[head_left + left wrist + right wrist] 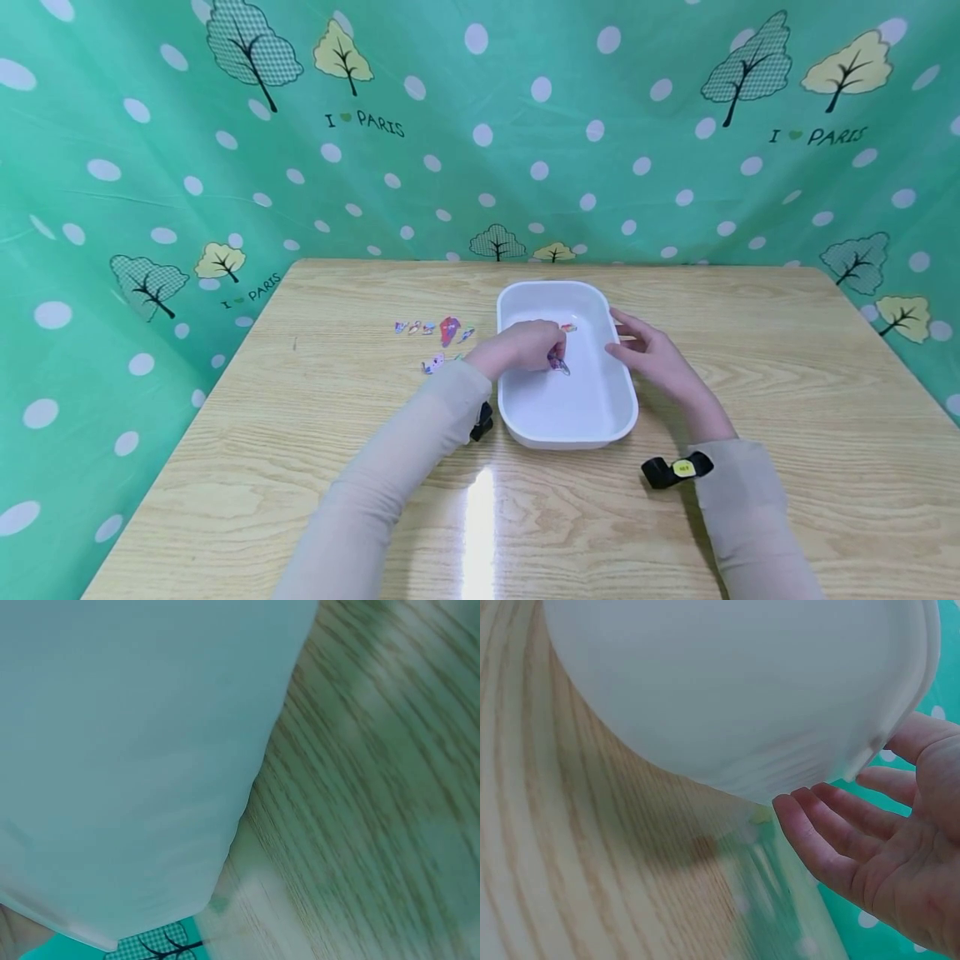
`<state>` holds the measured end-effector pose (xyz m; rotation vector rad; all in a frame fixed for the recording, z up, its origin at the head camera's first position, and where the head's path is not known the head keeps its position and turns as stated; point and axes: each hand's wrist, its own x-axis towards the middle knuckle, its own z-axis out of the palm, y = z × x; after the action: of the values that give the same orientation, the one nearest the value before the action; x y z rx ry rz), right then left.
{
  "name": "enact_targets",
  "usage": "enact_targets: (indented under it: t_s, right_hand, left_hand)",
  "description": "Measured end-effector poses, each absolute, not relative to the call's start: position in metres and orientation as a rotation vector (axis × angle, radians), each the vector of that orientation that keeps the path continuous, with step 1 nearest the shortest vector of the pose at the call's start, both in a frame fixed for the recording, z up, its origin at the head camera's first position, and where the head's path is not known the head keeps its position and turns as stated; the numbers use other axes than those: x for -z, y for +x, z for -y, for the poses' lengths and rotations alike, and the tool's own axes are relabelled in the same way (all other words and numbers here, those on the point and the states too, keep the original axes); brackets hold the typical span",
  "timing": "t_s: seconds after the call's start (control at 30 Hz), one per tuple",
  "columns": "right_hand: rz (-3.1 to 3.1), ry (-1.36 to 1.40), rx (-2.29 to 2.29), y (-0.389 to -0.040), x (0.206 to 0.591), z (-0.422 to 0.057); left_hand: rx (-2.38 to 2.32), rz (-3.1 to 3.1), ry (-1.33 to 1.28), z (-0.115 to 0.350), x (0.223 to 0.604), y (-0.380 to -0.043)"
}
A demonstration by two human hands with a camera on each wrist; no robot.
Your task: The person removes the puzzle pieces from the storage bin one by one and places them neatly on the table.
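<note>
Green dotted curtain [525, 192] beyond the white basin [570, 410]. Wood-grained table [300, 417] beneath the basin and out to all sides of it. At the basin's right rim, right hand [662, 358], thumb over the edge and fingers loosely bent against the outer wall, holding it. Inside the basin, left hand [534, 343], fingers curled almost closed and pinching a small purplish piece [558, 364]; cannot tell whether touching the basin's floor. Left of the basin, several colourful cutouts [449, 331], red-and-purple one largest. Inside the basin near its far end, one small reddish piece [568, 327]
</note>
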<state>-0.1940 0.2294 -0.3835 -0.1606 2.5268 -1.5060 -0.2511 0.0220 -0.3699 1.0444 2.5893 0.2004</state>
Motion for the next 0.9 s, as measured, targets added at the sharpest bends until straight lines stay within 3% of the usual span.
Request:
enact_targets:
  t_s: [0.9]
  right_hand:
    - [-2.533,-0.177,1.504,-0.1929,0.3823,-0.2291]
  left_hand:
    - [-0.405,-2.654,1.096,-0.0161,0.3724,-0.2505]
